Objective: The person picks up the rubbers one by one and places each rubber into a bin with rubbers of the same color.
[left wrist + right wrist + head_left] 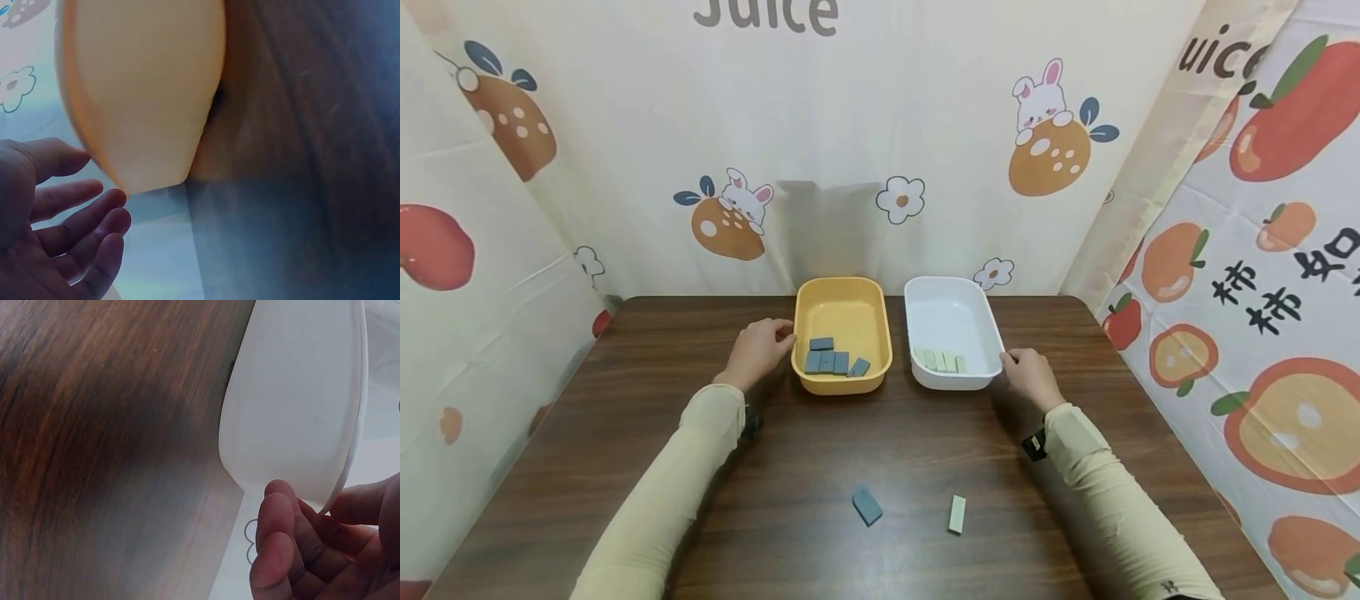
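Note:
A yellow plastic basin (842,387) holds several blue-grey blocks (827,362). At its left rim is my left hand (758,353), fingers loosely bent and spread, with the thumb by the rim in the left wrist view. To the right, a white plastic basin (955,382) contains several pale green blocks (940,361). My right hand (1032,377) pinches its right rim between thumb and fingers, as the right wrist view shows. Nearer on the table lie one blue-grey block (867,506) with a cut corner and one pale green block (957,515).
Both basins stand side by side at the back of the dark wooden table (805,550), a narrow gap between them. Behind them hangs a printed curtain (865,100), and more printed cloth (1240,333) flanks the table on the right.

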Available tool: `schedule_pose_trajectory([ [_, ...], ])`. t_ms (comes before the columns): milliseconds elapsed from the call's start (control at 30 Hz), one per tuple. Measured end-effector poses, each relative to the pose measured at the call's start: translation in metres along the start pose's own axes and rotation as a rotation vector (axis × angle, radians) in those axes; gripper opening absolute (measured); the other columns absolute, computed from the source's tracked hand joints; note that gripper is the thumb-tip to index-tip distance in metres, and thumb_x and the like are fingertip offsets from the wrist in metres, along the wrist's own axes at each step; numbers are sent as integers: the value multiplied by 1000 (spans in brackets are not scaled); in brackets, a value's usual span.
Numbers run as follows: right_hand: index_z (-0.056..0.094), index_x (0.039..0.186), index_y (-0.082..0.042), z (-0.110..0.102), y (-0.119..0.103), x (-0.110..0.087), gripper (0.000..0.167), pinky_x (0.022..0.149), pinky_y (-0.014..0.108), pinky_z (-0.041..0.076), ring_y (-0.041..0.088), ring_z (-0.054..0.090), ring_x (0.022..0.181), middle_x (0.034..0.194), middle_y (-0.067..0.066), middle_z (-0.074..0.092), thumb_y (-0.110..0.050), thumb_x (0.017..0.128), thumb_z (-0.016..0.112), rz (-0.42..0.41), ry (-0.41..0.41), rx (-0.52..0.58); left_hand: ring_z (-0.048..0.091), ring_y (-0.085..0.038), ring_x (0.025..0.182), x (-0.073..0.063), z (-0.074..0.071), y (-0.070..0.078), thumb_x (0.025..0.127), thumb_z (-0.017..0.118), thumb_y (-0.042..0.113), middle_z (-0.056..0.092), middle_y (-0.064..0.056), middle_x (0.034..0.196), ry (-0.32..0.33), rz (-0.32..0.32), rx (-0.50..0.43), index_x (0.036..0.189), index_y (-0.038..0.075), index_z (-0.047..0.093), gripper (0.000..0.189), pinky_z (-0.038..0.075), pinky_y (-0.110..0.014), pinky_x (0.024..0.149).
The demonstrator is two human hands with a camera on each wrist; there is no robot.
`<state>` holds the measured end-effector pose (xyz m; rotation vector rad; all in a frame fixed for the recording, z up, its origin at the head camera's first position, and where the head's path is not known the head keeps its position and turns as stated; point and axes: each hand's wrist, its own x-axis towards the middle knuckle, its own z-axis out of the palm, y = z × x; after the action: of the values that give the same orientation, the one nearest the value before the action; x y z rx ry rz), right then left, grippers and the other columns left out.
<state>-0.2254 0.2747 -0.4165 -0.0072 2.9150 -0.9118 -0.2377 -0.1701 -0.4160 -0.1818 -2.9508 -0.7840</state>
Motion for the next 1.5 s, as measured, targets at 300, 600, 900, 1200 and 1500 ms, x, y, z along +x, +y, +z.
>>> schedule_pose_trajectory([
  [300,65,97,5,1,0,0,39,56,28,42,17,57,61,68,9,61,-21,103,37,15,-6,2,63,-26,90,-9,9,3,96,58,21,71,-15,103,6,-24,-64,127,0,64,38,51,-45,85],
  [600,65,94,5,1,2,1,40,57,28,42,17,56,61,66,7,60,-22,104,37,13,-5,-2,62,-26,86,-15,14,5,95,59,21,72,-15,102,45,-28,-104,127,-1,63,39,51,-43,81],
  [900,65,103,5,0,3,3,40,57,29,43,18,57,61,70,9,62,-23,104,36,18,-15,7,58,-27,83,-21,16,6,96,59,21,69,-19,117,57,-62,-157,130,1,61,40,49,-38,73],
  [1200,66,108,4,1,6,1,42,59,29,43,18,58,62,72,12,64,-26,104,38,20,-2,27,64,-33,107,-21,17,7,97,58,22,63,-20,128,39,-89,-169,131,2,60,40,51,-48,88],
  [1500,65,111,4,-4,7,-4,59,63,30,45,19,62,69,85,17,69,-47,102,38,53,-5,35,63,-30,103,-21,16,7,97,57,22,62,-19,130,25,-91,-171,132,2,59,40,52,-45,85],
])
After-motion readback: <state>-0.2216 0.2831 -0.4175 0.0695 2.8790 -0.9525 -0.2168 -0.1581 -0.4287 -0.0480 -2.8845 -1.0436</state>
